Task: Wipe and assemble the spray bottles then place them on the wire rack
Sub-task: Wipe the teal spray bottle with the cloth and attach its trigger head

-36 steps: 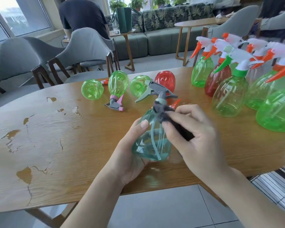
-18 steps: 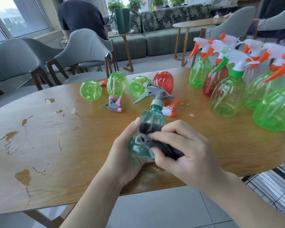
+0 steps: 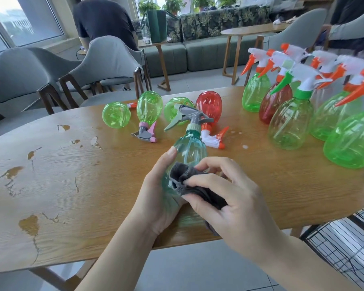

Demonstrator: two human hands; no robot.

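A teal spray bottle with a grey trigger head is tilted away from me over the wooden table. My left hand grips its lower body from the left. My right hand pinches a dark grey cloth against the bottle's lower side. Beyond it lie three green bottles and a red bottle on their sides. A black wire rack shows at the lower right, below the table edge.
Several upright assembled bottles, green and red with white and orange heads, crowd the table's right end. A loose white and orange trigger head lies behind the teal bottle. Grey chairs stand beyond the table; a person in dark clothes sits at the back.
My right hand with the cloth has slid down from the bottle's neck to its lower body. The trigger head is now uncovered.
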